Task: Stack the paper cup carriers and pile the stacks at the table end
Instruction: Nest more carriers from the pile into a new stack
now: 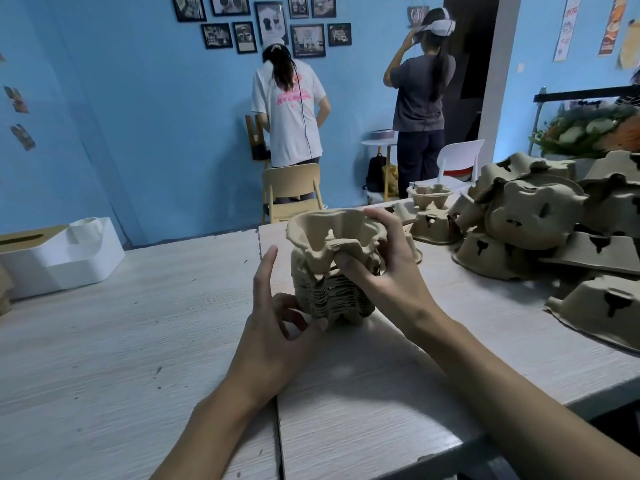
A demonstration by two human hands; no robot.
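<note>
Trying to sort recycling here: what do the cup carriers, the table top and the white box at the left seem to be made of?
Cup carriers: moulded paper pulp, matte brown, with rough fibrous edges and dents. Table top: pale streaked wood grain with scuffs, perhaps laminate or painted board. White box: smooth, rounded, probably plastic; its tan lid looks like wood.

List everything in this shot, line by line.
carrier stack: one, brown, table centre
top carrier: one, brown, on the stack
loose carriers: many, brown, heaped at right
table: one, pale wood-grain, foreground
box: one, white, table's left
chairs: two, one wooden, one white, beyond table
people: two, backs turned, room's rear
framed pictures: several, black, on blue wall
flowers: one bunch, far right
left hand: pinches stack's base
right hand: grips top carrier
</note>
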